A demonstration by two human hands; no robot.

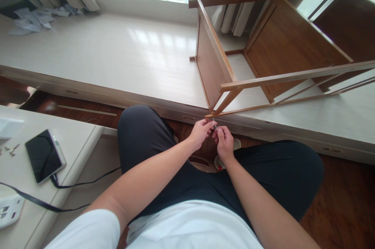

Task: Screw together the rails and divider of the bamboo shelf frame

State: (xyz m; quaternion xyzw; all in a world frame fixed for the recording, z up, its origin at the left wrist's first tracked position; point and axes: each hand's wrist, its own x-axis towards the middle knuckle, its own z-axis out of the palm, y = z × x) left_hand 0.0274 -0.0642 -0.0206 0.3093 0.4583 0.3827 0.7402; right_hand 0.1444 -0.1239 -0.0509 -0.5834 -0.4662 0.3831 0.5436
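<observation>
A brown wooden shelf frame (256,81) lies on its side on the pale window ledge, its near corner reaching to the ledge's front edge. Just below that corner, my left hand (200,134) is closed, with thumb and fingers pinching a thin metal rod (215,124) that looks like a hex key. Close beside it, my right hand (225,143) is also closed, its fingertips at the rod's lower end. The fingers cover most of the rod, and its contact with the frame is too small to make out.
On the white table (84,139) at left lie a black-screened device (43,156) with a cable, several screws (12,150) and a white power strip (10,210). Crumpled paper (32,20) sits at the ledge's far left. Drawers front the ledge (131,57). Curtains hang behind the frame.
</observation>
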